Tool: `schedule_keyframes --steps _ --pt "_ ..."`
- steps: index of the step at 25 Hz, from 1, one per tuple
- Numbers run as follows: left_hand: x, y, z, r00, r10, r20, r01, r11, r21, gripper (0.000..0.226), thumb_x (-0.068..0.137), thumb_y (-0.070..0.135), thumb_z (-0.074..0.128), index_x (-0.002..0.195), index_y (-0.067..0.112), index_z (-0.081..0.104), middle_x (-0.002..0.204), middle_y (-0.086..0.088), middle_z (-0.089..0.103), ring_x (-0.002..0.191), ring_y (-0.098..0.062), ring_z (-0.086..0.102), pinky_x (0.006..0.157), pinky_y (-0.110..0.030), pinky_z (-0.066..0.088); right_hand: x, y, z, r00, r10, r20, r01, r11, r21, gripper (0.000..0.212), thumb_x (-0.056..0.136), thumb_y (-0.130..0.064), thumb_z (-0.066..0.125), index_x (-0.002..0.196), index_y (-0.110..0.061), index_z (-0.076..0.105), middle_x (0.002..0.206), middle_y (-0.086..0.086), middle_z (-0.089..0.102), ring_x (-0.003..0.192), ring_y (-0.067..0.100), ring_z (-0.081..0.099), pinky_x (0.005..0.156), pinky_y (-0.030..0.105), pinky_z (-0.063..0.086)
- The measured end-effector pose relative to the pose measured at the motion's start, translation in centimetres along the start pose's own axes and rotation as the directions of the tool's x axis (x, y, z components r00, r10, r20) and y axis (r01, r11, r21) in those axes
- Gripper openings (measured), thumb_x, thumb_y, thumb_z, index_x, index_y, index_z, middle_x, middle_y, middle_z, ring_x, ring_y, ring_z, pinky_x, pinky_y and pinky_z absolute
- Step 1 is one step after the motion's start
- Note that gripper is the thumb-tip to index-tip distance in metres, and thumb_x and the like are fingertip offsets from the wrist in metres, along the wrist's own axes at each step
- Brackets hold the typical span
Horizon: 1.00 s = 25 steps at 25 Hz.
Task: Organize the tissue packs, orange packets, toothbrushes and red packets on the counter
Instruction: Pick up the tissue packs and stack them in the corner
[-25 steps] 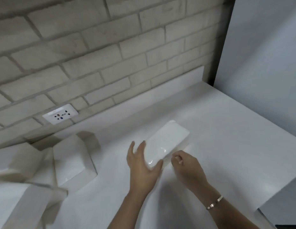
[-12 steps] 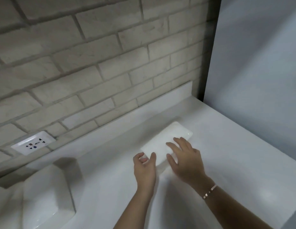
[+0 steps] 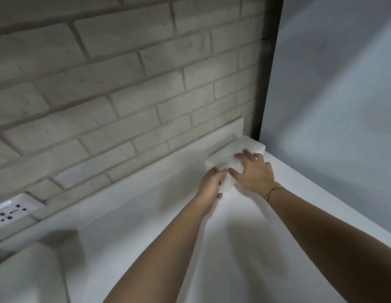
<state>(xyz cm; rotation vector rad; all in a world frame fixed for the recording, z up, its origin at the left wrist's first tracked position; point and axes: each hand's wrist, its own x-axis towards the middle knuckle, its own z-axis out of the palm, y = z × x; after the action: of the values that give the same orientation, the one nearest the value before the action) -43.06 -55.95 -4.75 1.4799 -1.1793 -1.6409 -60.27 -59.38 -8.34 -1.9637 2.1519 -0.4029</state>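
Note:
A white tissue pack [image 3: 228,157] lies flat on the white counter [image 3: 244,248], in the far right corner against the low backsplash and the grey side panel. My right hand [image 3: 252,171] rests palm-down on top of it, fingers spread. My left hand [image 3: 212,183] presses against its near left end, fingers curled along the edge. Another white tissue pack [image 3: 26,274] sits at the lower left, partly cut off by the frame. No orange packets, toothbrushes or red packets are in view.
A brick wall [image 3: 124,84] rises behind the counter, with a white socket plate [image 3: 13,212] at the left. A tall grey panel [image 3: 332,106] closes off the right side. A dark gap runs between wall and panel.
The tissue pack has slid away from me into the back right corner, both hands moving with it. My view has swung right, so the left packs have mostly left the frame.

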Motion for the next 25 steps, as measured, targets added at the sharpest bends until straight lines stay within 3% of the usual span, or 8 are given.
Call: schedule_keyframes --steps 3,6,8,10,14,20,25 --pt "1.7 0.8 0.7 0.999 -0.026 0.034 0.024 0.999 0.041 0.008 0.099 0.046 0.055 0.105 0.043 0.059 0.124 0.015 0.057 0.123 -0.018 0.053 0.099 -0.045 0.052 2.4 1.0 -0.5 1.0 0.015 0.027 -0.015 0.999 0.03 0.066 0.092 -0.071 0.048 0.15 -0.04 0.039 0.168 -0.007 0.028 0.15 0.028 0.03 0.112 0.054 0.035" --pt "2.9 0.8 1.1 1.0 -0.018 0.015 0.015 0.991 0.13 0.041 0.099 0.039 0.059 0.138 0.028 0.055 0.133 0.002 0.057 0.118 -0.021 0.058 0.089 -0.042 0.054 5.0 2.2 -0.7 0.996 0.029 0.085 -0.032 0.999 0.031 0.071 0.092 -0.075 0.044 0.153 -0.042 0.034 0.17 -0.009 0.021 0.154 0.026 0.023 0.118 0.057 0.032" --pt "3.3 0.3 1.0 1.0 -0.003 0.0 0.003 0.992 0.126 0.038 0.098 0.034 0.06 0.134 0.022 0.058 0.119 -0.001 0.064 0.103 -0.021 0.062 0.081 -0.04 0.053 6.5 2.7 -0.9 0.992 0.034 0.121 -0.036 0.999 0.019 0.073 0.091 -0.076 0.041 0.155 -0.042 0.031 0.171 -0.008 0.017 0.155 0.026 0.021 0.119 0.059 0.032" --pt "3.2 -0.3 0.5 1.0 0.006 -0.006 -0.005 0.993 0.119 0.02 0.096 0.031 0.061 0.115 0.024 0.064 0.106 -0.003 0.068 0.088 -0.021 0.061 0.075 -0.037 0.048 7.6 2.9 -1.1 0.99 0.043 0.138 -0.046 0.999 0.018 0.073 0.093 -0.075 0.04 0.156 -0.041 0.029 0.172 -0.008 0.014 0.156 0.027 0.019 0.119 0.06 0.031" --pt "2.7 -0.8 -1.5 0.999 0.033 -0.019 -0.029 0.982 0.187 0.005 0.095 0.028 0.061 0.094 0.029 0.066 0.099 -0.003 0.069 0.084 -0.019 0.061 0.073 -0.032 0.044 9.5 3.4 -1.2 0.987 0.071 0.147 -0.075 0.997 0.023 0.072 0.094 -0.074 0.04 0.157 -0.04 0.028 0.17 -0.01 0.014 0.155 0.028 0.02 0.116 0.06 0.036" --pt "1.9 -0.4 -4.2 0.993 0.104 -0.053 -0.089 0.968 0.234 0.015 0.098 0.03 0.06 0.109 0.028 0.07 0.105 0.005 0.072 0.088 -0.014 0.066 0.076 -0.028 0.048 12.0 4.7 -1.5 0.988 0.06 0.141 -0.067 0.997 0.043 0.069 0.093 -0.074 0.041 0.151 -0.038 0.035 0.157 -0.005 0.029 0.146 0.034 0.032 0.109 0.06 0.042" --pt "0.9 -0.1 -5.3 0.987 0.138 -0.078 -0.115 0.962 0.25 0.025 0.099 0.03 0.06 0.121 0.025 0.07 0.114 0.007 0.072 0.092 -0.01 0.068 0.076 -0.025 0.048 13.4 5.2 -2.7 0.979 0.018 0.201 -0.032 0.997 0.064 0.076 0.097 -0.07 0.044 0.16 -0.029 0.031 0.169 0.002 0.023 0.151 0.038 0.028 0.122 0.052 0.028"
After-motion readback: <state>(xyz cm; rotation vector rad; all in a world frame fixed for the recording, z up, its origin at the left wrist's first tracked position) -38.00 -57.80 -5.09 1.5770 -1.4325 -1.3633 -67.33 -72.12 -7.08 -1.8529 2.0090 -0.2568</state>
